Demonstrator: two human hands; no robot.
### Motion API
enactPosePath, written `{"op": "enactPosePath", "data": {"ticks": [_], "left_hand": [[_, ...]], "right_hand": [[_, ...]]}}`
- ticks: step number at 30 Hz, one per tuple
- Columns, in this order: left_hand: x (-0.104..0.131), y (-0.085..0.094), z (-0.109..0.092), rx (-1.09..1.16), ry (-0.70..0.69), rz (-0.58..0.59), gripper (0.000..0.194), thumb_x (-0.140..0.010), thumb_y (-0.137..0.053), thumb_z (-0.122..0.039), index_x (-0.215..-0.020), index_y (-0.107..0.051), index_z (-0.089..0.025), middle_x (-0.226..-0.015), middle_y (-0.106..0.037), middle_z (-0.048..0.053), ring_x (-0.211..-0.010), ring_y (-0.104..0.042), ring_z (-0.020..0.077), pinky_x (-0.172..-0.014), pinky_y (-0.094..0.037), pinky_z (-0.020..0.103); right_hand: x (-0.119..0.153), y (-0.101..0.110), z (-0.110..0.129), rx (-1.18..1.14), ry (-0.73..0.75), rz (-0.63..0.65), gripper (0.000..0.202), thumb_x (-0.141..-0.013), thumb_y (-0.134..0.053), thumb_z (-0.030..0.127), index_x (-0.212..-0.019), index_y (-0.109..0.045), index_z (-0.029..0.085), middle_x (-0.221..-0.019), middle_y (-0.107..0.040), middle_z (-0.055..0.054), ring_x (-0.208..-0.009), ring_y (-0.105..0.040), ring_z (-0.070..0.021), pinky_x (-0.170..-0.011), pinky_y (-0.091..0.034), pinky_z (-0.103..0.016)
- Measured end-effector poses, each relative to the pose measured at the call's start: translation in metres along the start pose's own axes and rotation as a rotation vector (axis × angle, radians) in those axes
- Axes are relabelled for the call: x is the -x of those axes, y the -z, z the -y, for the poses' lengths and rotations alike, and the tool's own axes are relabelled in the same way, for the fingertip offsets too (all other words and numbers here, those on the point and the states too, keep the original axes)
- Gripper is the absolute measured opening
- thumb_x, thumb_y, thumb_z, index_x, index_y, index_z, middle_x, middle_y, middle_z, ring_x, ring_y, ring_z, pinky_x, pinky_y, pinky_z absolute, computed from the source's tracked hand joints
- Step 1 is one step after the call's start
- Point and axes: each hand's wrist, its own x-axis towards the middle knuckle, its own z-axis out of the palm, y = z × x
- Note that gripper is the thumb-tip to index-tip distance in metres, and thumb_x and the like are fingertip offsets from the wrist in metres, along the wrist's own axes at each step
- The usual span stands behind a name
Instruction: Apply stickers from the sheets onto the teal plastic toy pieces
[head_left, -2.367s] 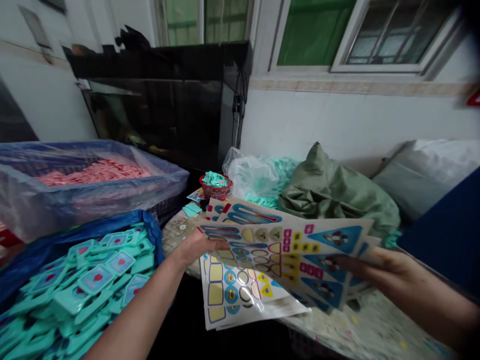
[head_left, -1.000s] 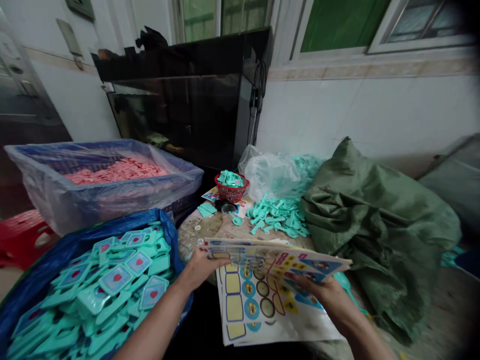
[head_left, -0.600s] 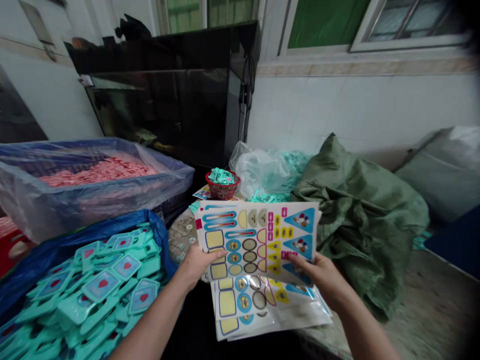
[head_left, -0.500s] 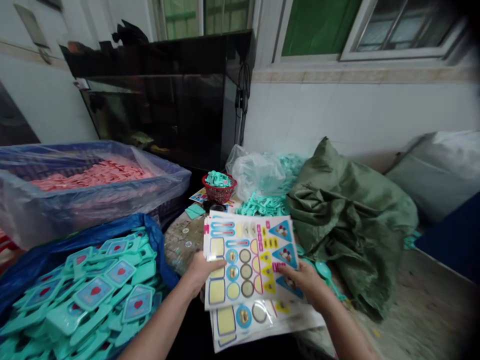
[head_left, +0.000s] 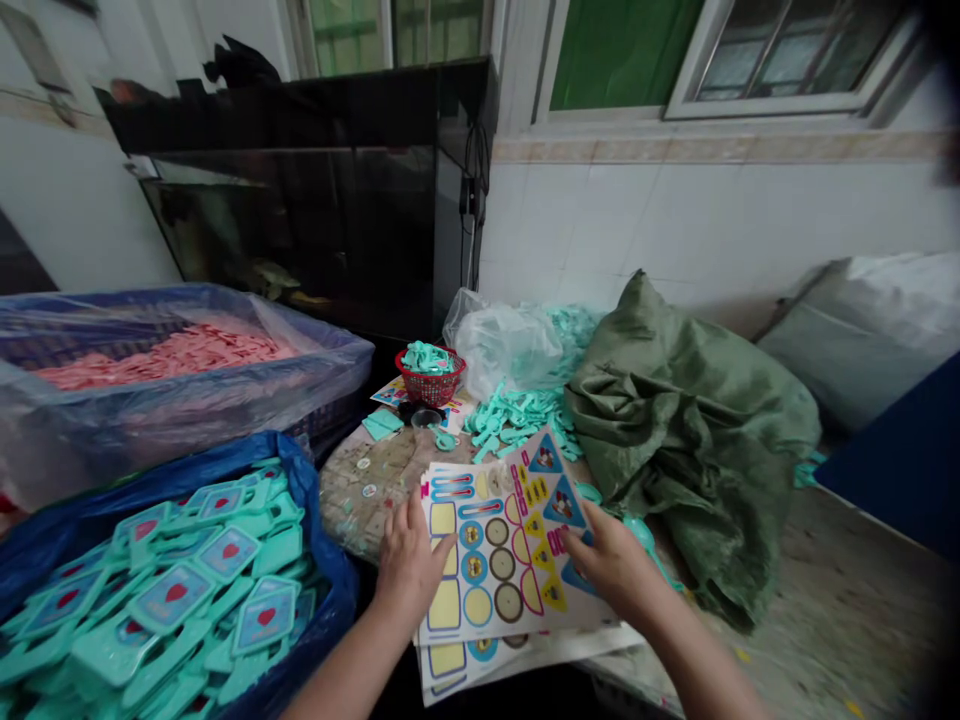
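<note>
Between my two hands is a stack of printed sticker sheets (head_left: 480, 605), covered with yellow squares, round labels and blue triangles. My left hand (head_left: 411, 560) grips the left edge, thumb on top. My right hand (head_left: 611, 560) pinches the right edge, and the top sheet bows up at its far right corner. More sheets (head_left: 450, 672) stick out below the near edge; what supports them is hidden. Beyond the stack lie loose turquoise plastic pieces (head_left: 517, 415) and a red basket (head_left: 430, 388) of similar pieces.
At left, a blue bag (head_left: 319, 500) holds turquoise pieces with heart stickers, and a plastic-lined crate (head_left: 330, 365) holds pink pieces. A green sack (head_left: 697, 420) slumps on the worn table (head_left: 352, 500) at right. Behind stand a clear bag (head_left: 510, 345) and a dark fish tank (head_left: 300, 220).
Both hands have brought the stack slightly lower and nearer. Its upper sheets now overlap the lower ones more, and the top sheet's right side has bent upward. The view has shifted slightly.
</note>
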Motion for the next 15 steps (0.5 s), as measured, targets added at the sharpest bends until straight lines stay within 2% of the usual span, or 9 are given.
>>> {"op": "enactPosePath", "data": {"ticks": [1,2,5,6,7,9,11,13,15], "left_hand": [[0.004,-0.005,-0.006,0.022,-0.015,-0.024,0.047,-0.072,-0.063,-0.030,-0.115,-0.054,-0.015,-0.117,-0.058,0.015,-0.110,-0.051,0.0309,-0.096,-0.037,0.051],[0.008,-0.009,-0.013,0.111,-0.007,0.028,0.045,-0.074,-0.061,-0.034,-0.114,-0.055,-0.016,-0.115,-0.058,0.014,-0.106,-0.053,0.0288,-0.095,-0.039,0.048],[0.015,-0.018,-0.038,0.596,0.110,0.468,0.042,-0.081,-0.051,-0.046,-0.112,-0.055,-0.019,-0.105,-0.063,0.010,-0.093,-0.059,0.0213,-0.084,-0.046,0.036],[0.015,-0.020,-0.045,0.738,0.161,0.586,0.042,-0.082,-0.049,-0.049,-0.112,-0.055,-0.019,-0.103,-0.064,0.009,-0.093,-0.060,0.0203,-0.083,-0.047,0.033],[0.015,-0.022,-0.049,0.847,0.214,0.654,0.042,-0.083,-0.048,-0.049,-0.110,-0.056,-0.019,-0.101,-0.065,0.008,-0.093,-0.060,0.0201,-0.082,-0.047,0.032],[0.014,-0.026,-0.053,0.977,0.313,0.664,0.038,-0.080,-0.054,-0.048,-0.102,-0.059,-0.017,-0.096,-0.066,0.007,-0.092,-0.061,0.0207,-0.083,-0.046,0.032],[0.013,-0.031,-0.049,1.043,0.394,0.593,0.034,-0.076,-0.061,-0.044,-0.095,-0.061,-0.015,-0.092,-0.068,0.007,-0.089,-0.063,0.0219,-0.084,-0.046,0.033],[0.013,-0.034,-0.043,1.078,0.429,0.520,0.032,-0.074,-0.064,-0.039,-0.092,-0.062,-0.013,-0.092,-0.069,0.008,-0.090,-0.063,0.0226,-0.087,-0.044,0.034],[0.014,-0.036,-0.038,1.087,0.447,0.481,0.030,-0.073,-0.064,-0.036,-0.091,-0.063,-0.012,-0.092,-0.070,0.008,-0.092,-0.062,0.0228,-0.089,-0.044,0.034]], "right_hand": [[0.001,-0.007,0.003,0.131,0.028,-0.021,0.032,-0.080,-0.043,0.019,-0.109,-0.056,0.017,-0.092,-0.071,-0.009,-0.082,-0.067,-0.0223,-0.067,-0.051,-0.030],[0.002,-0.016,0.007,0.212,0.040,-0.028,0.033,-0.080,-0.042,0.017,-0.110,-0.056,0.016,-0.090,-0.071,-0.011,-0.081,-0.067,-0.0243,-0.068,-0.051,-0.032],[0.009,-0.046,0.019,0.276,0.036,-0.008,0.040,-0.079,-0.043,0.014,-0.118,-0.053,0.012,-0.083,-0.071,-0.015,-0.074,-0.068,-0.0281,-0.063,-0.051,-0.036],[0.012,-0.058,0.020,0.290,0.066,-0.022,0.045,-0.078,-0.043,0.012,-0.121,-0.050,0.010,-0.087,-0.071,-0.017,-0.077,-0.067,-0.0282,-0.064,-0.051,-0.036],[0.014,-0.070,0.020,0.299,0.122,-0.054,0.048,-0.077,-0.042,0.010,-0.125,-0.047,0.008,-0.095,-0.069,-0.019,-0.084,-0.067,-0.0286,-0.069,-0.052,-0.038],[0.019,-0.093,0.016,0.298,0.283,-0.151,0.052,-0.075,-0.039,0.008,-0.126,-0.044,0.001,-0.114,-0.061,-0.024,-0.105,-0.059,-0.0304,-0.083,-0.049,-0.042],[0.024,-0.112,0.010,0.258,0.404,-0.235,0.052,-0.077,-0.038,0.011,-0.126,-0.043,-0.005,-0.127,-0.049,-0.028,-0.121,-0.044,-0.0326,-0.095,-0.042,-0.048],[0.029,-0.122,0.004,0.170,0.389,-0.237,0.056,-0.080,-0.038,0.019,-0.129,-0.039,-0.007,-0.135,-0.038,-0.030,-0.130,-0.031,-0.0336,-0.102,-0.035,-0.051],[0.035,-0.122,0.002,0.044,0.296,-0.163,0.060,-0.083,-0.038,0.029,-0.133,-0.036,-0.005,-0.141,-0.028,-0.028,-0.133,-0.022,-0.0323,-0.105,-0.029,-0.051]]}}
